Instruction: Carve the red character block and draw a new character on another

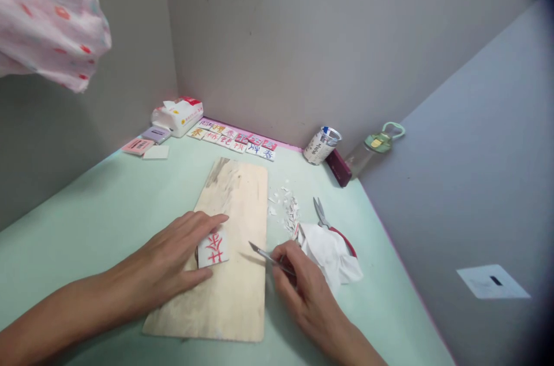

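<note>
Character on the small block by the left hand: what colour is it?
The character is red, on a whitish block; the head view shows it.

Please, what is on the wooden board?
A white tile with red writing lies on the wooden board, the left hand around it; a knife extends partly over the wood. The wood beneath tile and hand is hidden.

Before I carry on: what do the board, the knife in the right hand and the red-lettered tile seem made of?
Board: probably wood or plywood, matte; pale tan face with dark streaks.
Knife: likely metal, with a silver-grey look and a slim pointed blade.
Tile: matte white, perhaps rubber or plastic; the flat face leaves it open.
</note>
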Available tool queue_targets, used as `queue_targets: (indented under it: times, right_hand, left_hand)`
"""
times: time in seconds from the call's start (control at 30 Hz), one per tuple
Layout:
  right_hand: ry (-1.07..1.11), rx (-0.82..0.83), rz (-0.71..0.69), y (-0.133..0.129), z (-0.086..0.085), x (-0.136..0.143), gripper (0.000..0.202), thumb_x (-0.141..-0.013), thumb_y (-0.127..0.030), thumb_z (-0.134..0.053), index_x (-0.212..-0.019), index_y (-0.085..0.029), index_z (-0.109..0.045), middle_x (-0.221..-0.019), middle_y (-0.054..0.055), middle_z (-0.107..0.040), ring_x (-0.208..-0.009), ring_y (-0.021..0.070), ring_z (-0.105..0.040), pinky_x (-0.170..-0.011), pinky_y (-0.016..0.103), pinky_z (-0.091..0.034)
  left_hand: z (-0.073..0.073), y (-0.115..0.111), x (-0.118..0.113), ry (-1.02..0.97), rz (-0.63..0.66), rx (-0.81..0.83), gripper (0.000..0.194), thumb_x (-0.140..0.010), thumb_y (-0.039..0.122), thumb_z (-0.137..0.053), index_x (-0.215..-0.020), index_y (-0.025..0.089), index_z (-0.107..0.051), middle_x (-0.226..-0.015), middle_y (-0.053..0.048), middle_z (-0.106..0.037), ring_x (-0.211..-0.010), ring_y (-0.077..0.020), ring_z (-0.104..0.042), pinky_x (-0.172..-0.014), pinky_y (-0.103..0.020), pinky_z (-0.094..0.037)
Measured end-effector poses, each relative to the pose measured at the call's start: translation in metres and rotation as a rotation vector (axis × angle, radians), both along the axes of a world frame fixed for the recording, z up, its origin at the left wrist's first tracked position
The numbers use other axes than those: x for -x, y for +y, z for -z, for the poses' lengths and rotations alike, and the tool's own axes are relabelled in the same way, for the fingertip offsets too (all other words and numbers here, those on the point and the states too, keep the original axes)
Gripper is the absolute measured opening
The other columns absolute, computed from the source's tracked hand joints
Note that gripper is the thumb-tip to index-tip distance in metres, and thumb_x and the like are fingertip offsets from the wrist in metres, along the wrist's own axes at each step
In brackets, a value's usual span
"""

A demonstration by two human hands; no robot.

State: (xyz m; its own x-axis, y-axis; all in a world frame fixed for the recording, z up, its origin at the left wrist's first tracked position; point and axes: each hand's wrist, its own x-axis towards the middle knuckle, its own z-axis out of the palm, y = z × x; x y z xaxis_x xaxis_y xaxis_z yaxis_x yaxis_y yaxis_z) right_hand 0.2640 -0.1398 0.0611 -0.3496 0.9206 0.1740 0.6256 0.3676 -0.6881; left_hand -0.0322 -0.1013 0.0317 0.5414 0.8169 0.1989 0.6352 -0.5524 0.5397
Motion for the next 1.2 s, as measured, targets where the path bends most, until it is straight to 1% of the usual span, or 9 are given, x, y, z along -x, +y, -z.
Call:
queue_targets:
  times: [0.13, 0.2, 0.27, 0.4, 0.53, 0.7, 0.9, 1.1, 1.2]
  right_hand:
    - [-0.017, -0.145, -0.080, 0.0007, 0.0037, -0.0023, 0.020, -0.105, -0.017, -0.044, -0.111, -0.022, -0.062, -0.088, 0.004, -0.063, -0.075, 0.0173, -0.062, -0.064, 0.027, -0.049]
    - [-0.083, -0.228, -0.122, 0.0003, 0.0070, -0.0027, 0.026, -0.106, -0.015, -0.043, -0.121, -0.021, -0.063, -0.085, 0.004, -0.062, -0.069, 0.0171, -0.061, -0.059, 0.027, -0.047]
    - [-0.135, -0.253, -0.151, -0.0009, 0.0089, -0.0026, 0.029, -0.106, -0.015, -0.043, -0.125, -0.021, -0.063, -0.080, 0.003, -0.061, -0.063, 0.0166, -0.059, -0.054, 0.027, -0.044]
    - [-0.065, -0.167, -0.169, -0.0039, 0.0062, -0.0017, 0.028, -0.105, -0.018, -0.046, -0.128, -0.021, -0.063, -0.084, 0.003, -0.062, -0.068, 0.0171, -0.061, -0.058, 0.028, -0.047]
    - [-0.074, -0.143, -0.184, -0.0069, 0.0021, 0.0006, 0.027, -0.105, -0.020, -0.048, -0.125, -0.023, -0.066, -0.086, 0.004, -0.060, -0.070, 0.0169, -0.062, -0.060, 0.028, -0.048]
    - [-0.165, -0.189, -0.217, -0.0080, 0.0060, 0.0047, 0.030, -0.107, -0.020, -0.043, -0.122, -0.021, -0.068, -0.086, 0.005, -0.062, -0.069, 0.0174, -0.061, -0.059, 0.028, -0.047]
    - [-0.185, -0.207, -0.210, -0.0033, 0.0095, 0.0052, 0.026, -0.107, -0.022, -0.046, -0.120, -0.020, -0.069, -0.082, 0.004, -0.061, -0.068, 0.0173, -0.060, -0.058, 0.027, -0.045]
    - [-0.233, -0.343, -0.215, 0.0002, 0.0097, 0.0042, 0.034, -0.105, -0.009, -0.040, -0.122, -0.018, -0.068, -0.084, 0.006, -0.064, -0.067, 0.0176, -0.060, -0.057, 0.027, -0.043]
    - [-0.266, -0.360, -0.217, -0.0003, 0.0083, 0.0041, 0.032, -0.105, -0.011, -0.042, -0.121, -0.018, -0.068, -0.085, 0.006, -0.065, -0.066, 0.0171, -0.060, -0.057, 0.027, -0.042]
  left_hand:
    - [0.0031, 0.0014, -0.0011, -0.017, 0.002, 0.029, 0.064, -0.096, 0.027, -0.060, -0.155, 0.033, -0.036, -0.148, -0.006, -0.056, -0.137, -0.0283, -0.053, -0.113, -0.042, -0.047]
    - [0.0022, 0.0026, -0.0017, -0.025, 0.019, 0.037, 0.062, -0.098, 0.026, -0.057, -0.155, 0.033, -0.035, -0.150, -0.005, -0.055, -0.138, -0.0271, -0.053, -0.113, -0.041, -0.047]
    - [0.0000, 0.0037, -0.0025, -0.034, 0.039, 0.055, 0.058, -0.100, 0.025, -0.055, -0.154, 0.033, -0.036, -0.151, -0.005, -0.055, -0.139, -0.0257, -0.052, -0.114, -0.041, -0.046]
    - [-0.0041, 0.0051, -0.0038, -0.065, 0.070, 0.094, 0.055, -0.098, 0.023, -0.054, -0.151, 0.032, -0.041, -0.149, -0.004, -0.057, -0.138, -0.0247, -0.053, -0.116, -0.041, -0.044]
    - [-0.0032, 0.0058, -0.0044, -0.084, 0.038, 0.116, 0.060, -0.093, 0.024, -0.060, -0.150, 0.031, -0.044, -0.147, -0.005, -0.058, -0.136, -0.0263, -0.054, -0.115, -0.041, -0.045]
    - [-0.0022, 0.0072, -0.0049, -0.102, 0.031, 0.144, 0.064, -0.090, 0.022, -0.059, -0.150, 0.032, -0.042, -0.143, -0.004, -0.060, -0.132, -0.0250, -0.056, -0.112, -0.040, -0.046]
    - [-0.0024, 0.0082, -0.0044, -0.139, 0.046, 0.203, 0.063, -0.090, 0.021, -0.057, -0.149, 0.034, -0.042, -0.138, -0.003, -0.061, -0.128, -0.0237, -0.057, -0.110, -0.039, -0.046]
    - [-0.0032, 0.0093, -0.0041, -0.156, 0.096, 0.276, 0.060, -0.091, 0.022, -0.055, -0.149, 0.034, -0.042, -0.136, -0.003, -0.062, -0.127, -0.0222, -0.058, -0.109, -0.038, -0.047]
    - [-0.0067, 0.0096, -0.0054, -0.159, 0.107, 0.306, 0.059, -0.091, 0.021, -0.053, -0.148, 0.033, -0.043, -0.134, -0.003, -0.063, -0.124, -0.0217, -0.060, -0.106, -0.035, -0.049]
